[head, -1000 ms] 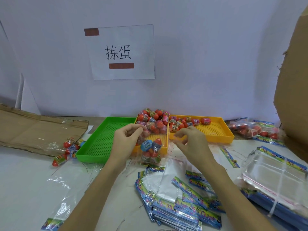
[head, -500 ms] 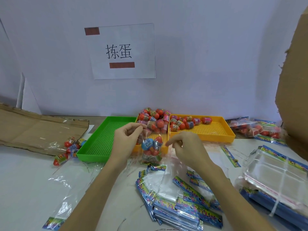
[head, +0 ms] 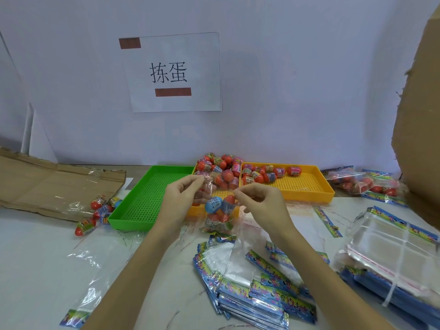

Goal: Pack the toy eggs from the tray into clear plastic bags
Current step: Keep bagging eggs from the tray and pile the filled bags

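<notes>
Eggs (head: pixel 220 210) fill a clear bag (head: pixel 217 215) — seemingly pinched by both hands.

A white paper sign (head: pixel 172 72) hangs on the pale wall (head: pixel 297 79), bearing two black printed characters, one brown tape strip at its upper left corner and another under the characters; a flattened sheet of brown cardboard (head: pixel 47 184) lies on the white table (head: pixel 35 258) at the far left, its near edge creased and a piece of clear film lying over it; a tall brown cardboard panel (head: pixel 419 127) stands at the right edge of view, its left edge torn and ragged; a white board (head: pixel 35 141) leans against the wall behind the flattened cardboard.
</notes>
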Demonstrator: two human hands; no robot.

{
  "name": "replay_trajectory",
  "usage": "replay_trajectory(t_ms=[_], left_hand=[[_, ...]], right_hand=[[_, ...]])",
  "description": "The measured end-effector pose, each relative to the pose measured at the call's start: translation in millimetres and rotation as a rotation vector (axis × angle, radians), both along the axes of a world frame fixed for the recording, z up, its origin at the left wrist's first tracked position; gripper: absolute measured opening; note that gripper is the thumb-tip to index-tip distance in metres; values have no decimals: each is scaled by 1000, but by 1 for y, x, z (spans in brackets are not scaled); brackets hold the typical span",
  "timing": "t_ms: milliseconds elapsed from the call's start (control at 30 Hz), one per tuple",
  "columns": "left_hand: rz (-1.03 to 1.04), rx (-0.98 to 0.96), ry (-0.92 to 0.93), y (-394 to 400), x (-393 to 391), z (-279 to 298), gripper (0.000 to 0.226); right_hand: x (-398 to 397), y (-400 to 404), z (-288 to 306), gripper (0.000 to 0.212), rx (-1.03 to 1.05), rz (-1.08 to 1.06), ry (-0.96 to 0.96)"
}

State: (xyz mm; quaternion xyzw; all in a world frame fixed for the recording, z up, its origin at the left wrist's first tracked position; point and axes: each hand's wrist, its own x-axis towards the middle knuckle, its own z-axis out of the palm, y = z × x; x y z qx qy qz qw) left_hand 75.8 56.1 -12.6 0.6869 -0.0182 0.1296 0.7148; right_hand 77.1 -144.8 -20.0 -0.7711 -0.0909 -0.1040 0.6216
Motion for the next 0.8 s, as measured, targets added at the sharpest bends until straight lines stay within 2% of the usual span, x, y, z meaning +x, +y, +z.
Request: replay_trajectory(t_ms=[100,200,300,367,500,567,633,733,800], left_hand=[[-100,13,16,0,0,2,37],[-93,147,-5,0,-2,-1,27],[-66,163,-25,0,-3,-4,16],[-45,122,-20,1,-3,-3,14],[-94,-149,75,2,-1,0,15],[-132,-202,71,3,-1,0,14],[-147,-209,55,4,-1,0,8],[-127,-132,15,6,0,-1,26],[-116,-94,-10,9,2,-3,30]], right_hand=[[1,-2,1,6,59,-5,69],[1,-5,3,8,108,16,113],[1,-8,5,9,128,59,112],[1,-10,8,9,129,81,100],[4,-15,11,7,183,69,48],[5,-17,12,8,227,74,41],[5,-18,12,11,230,100,47],[6,-19,12,13,196,113,47],[5,-20,13,13,196,123,39]])
